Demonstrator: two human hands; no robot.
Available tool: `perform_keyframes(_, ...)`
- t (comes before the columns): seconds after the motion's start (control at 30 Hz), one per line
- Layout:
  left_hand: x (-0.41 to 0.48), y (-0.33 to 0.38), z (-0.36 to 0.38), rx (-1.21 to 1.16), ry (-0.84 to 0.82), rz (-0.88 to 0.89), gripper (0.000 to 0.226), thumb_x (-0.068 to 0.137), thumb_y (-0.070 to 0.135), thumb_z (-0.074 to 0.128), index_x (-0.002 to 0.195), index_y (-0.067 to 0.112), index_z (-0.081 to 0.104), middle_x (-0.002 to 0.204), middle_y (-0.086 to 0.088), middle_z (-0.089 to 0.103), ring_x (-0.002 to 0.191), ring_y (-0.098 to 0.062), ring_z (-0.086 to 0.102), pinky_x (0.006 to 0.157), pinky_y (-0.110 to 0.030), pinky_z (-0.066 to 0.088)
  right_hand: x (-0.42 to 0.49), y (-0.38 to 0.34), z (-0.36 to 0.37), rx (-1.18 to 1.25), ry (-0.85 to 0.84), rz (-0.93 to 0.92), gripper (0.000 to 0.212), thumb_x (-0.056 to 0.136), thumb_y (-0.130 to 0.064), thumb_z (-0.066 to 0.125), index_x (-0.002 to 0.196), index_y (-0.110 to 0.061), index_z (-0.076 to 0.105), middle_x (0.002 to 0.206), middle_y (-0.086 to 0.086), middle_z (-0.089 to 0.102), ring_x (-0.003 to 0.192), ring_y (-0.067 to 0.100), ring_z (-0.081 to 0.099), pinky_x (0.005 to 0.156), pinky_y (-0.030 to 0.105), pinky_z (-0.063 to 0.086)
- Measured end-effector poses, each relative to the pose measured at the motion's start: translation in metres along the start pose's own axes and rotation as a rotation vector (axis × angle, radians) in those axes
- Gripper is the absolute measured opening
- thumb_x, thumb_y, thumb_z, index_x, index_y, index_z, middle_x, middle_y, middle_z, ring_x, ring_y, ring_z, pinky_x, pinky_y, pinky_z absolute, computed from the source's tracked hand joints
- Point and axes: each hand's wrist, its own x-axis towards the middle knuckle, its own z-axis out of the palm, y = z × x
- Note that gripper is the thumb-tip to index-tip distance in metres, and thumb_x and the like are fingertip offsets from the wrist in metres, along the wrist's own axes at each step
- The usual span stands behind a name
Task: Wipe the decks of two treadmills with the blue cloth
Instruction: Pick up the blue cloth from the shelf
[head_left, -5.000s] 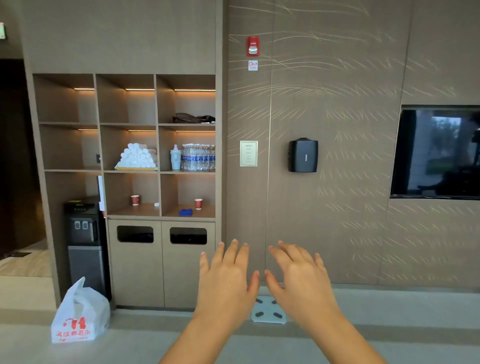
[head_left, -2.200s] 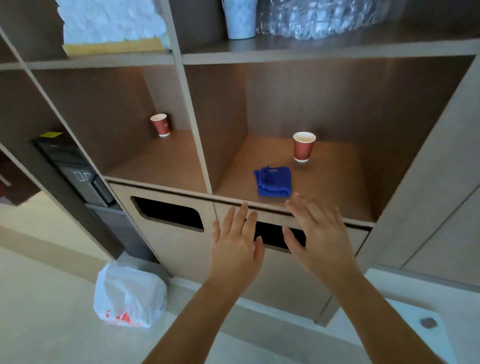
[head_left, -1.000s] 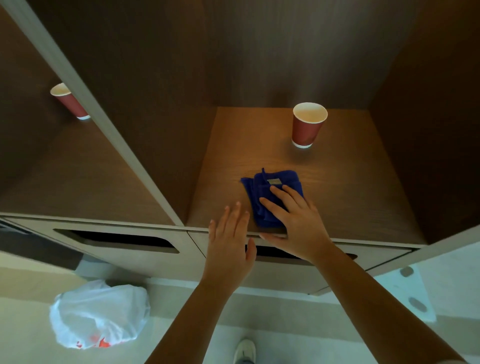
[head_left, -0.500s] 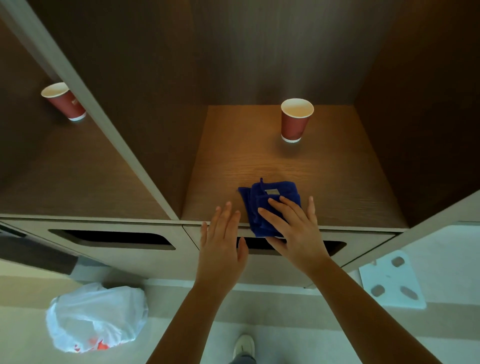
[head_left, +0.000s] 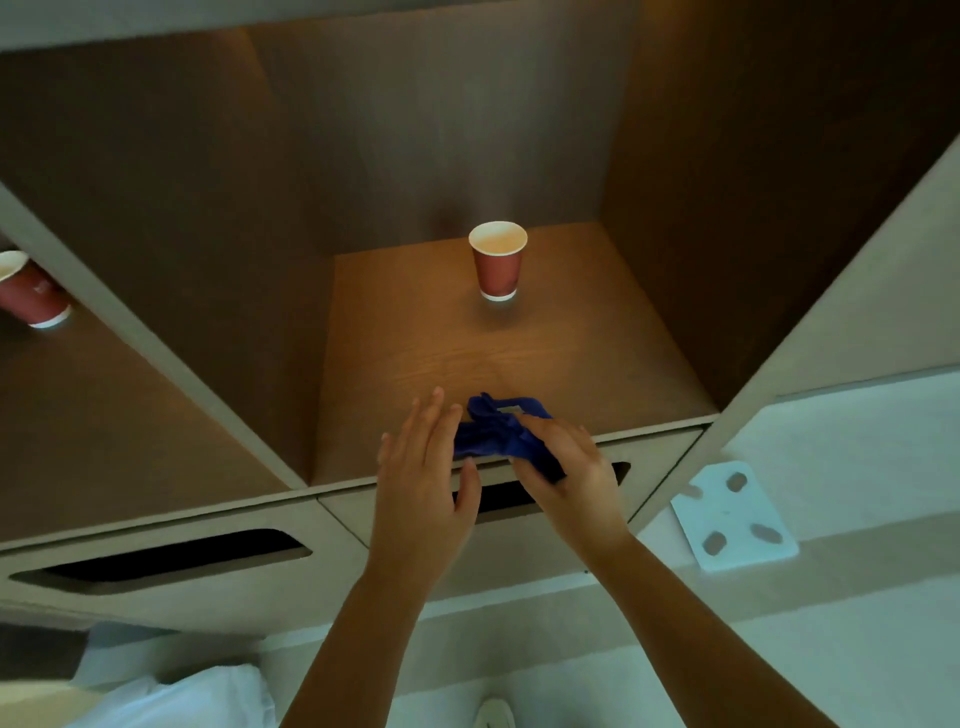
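A wooden shelf unit (head_left: 675, 218) fills most of the view. Its brown compartments are split by a pale divider (head_left: 156, 338), and the cabinet front below has two dark slots (head_left: 156, 558). The floor (head_left: 831, 649) under it is pale. A white plastic bag (head_left: 197, 696) sits on the floor below the left slot, and a white scale (head_left: 732, 519) lies by the unit's right end.

In the right compartment a red paper cup (head_left: 497, 262) stands upright near the back edge of the board, well apart from the hands. A second cup (head_left: 31, 291) stands in the left compartment.

The blue cloth (head_left: 493, 436) lies bunched at the front edge of the right board. The right hand (head_left: 571, 467) grips it with curled fingers. The left hand (head_left: 423, 478) is flat with straight fingers at the cloth's left side; I cannot tell whether it touches the cloth.
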Motion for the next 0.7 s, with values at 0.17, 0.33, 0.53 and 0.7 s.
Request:
perform_keyframes(0.17,0.018,0.028,0.009,-0.071,-0.063,0.158,0.05,0.087,0.03,0.038,0.13,0.008,0.048,0.141,-0.009,0.044,0.132,-0.022,0.035,0.104,-0.05,0.031,-0.006,-0.008,-0.031,0.06,0.147,0.157,0.03,0.083,-0.027,0.056,0.108,-0.012,0.062,0.086,-0.01,0.06,0.074,-0.001,0.054,0.065,0.007,0.043)
perform_keyframes(0.33,0.031,0.064,0.034,-0.182,-0.136,0.343,0.046,0.089,0.028,0.04,0.131,0.01,0.044,0.139,-0.012,0.045,0.13,-0.027,0.04,0.094,-0.058,0.041,-0.023,-0.003,-0.078,0.076,0.271,0.337,0.029,0.082,-0.028,0.061,0.11,-0.032,0.056,0.093,-0.021,0.061,0.083,0.002,0.062,0.071,0.017,0.052)
perform_keyframes(0.53,0.025,0.146,0.076,-0.257,-0.164,0.611,0.043,0.09,0.023,0.041,0.132,0.011,0.041,0.139,-0.011,0.046,0.131,-0.025,0.038,0.097,-0.057,0.039,-0.069,0.007,-0.158,0.004,0.392,0.525,0.032,0.079,-0.024,0.06,0.106,-0.039,0.055,0.096,-0.027,0.06,0.09,-0.008,0.059,0.075,0.007,0.045)
perform_keyframes(0.7,-0.004,0.241,0.111,-0.191,-0.19,0.761,0.041,0.087,0.022,0.04,0.122,0.006,0.054,0.132,-0.014,0.053,0.125,-0.033,0.046,0.096,-0.056,0.036,-0.129,0.012,-0.245,-0.07,0.579,0.659,0.032,0.082,-0.011,0.068,0.105,-0.033,0.063,0.095,-0.03,0.061,0.091,-0.008,0.058,0.077,0.005,0.042)
